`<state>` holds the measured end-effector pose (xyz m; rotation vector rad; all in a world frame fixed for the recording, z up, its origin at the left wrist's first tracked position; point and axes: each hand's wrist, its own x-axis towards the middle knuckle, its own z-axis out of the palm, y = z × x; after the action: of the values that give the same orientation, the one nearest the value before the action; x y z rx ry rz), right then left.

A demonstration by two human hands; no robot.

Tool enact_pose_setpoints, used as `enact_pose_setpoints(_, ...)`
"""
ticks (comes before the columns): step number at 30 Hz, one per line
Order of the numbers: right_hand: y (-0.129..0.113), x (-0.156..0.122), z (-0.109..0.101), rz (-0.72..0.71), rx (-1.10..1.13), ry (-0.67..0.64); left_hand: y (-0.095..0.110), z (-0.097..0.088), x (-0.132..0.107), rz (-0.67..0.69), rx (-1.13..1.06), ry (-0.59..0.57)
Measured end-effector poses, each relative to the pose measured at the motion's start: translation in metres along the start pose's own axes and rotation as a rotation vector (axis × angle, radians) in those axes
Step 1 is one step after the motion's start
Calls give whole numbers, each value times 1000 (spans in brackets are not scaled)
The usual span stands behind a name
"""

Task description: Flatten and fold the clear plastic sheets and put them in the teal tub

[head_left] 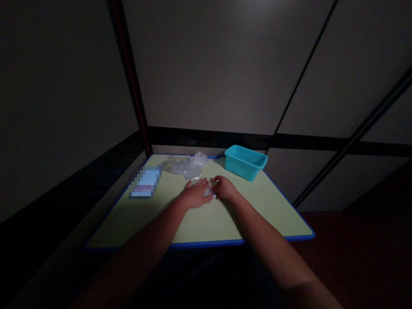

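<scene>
My left hand (195, 195) lies flat, fingers stretched out, on a small piece of clear plastic that looks like a bag (208, 193) on the table. Curled at the right edge of that plastic bag is my right hand (225, 188), its thumb and fingers pinching it. Much of the bag is hidden under both hands, and I cannot tell whether anything is inside. Just beyond my left hand rests a loose heap of clear plastic bags (189, 165).
The pale yellow-green table (206, 227) has a blue rim. A turquoise plastic basket (242, 165) stands at its back right corner. A blurred-out, phone-like flat thing (146, 182) lies at the left edge. Grey panels (209, 64) rise behind the table.
</scene>
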<state>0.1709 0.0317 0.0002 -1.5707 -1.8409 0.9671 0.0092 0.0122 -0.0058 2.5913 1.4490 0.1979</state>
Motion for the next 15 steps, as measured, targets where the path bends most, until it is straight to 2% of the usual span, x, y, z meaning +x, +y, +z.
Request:
enact_pose_setpoints(11, -6, -6, -7, 41, 81, -7, -1, 5, 2, 10, 61, -1)
enact_pose_setpoints(15, -7, -7, -12, 41, 87, 42, 1, 2, 0, 10, 66, -7)
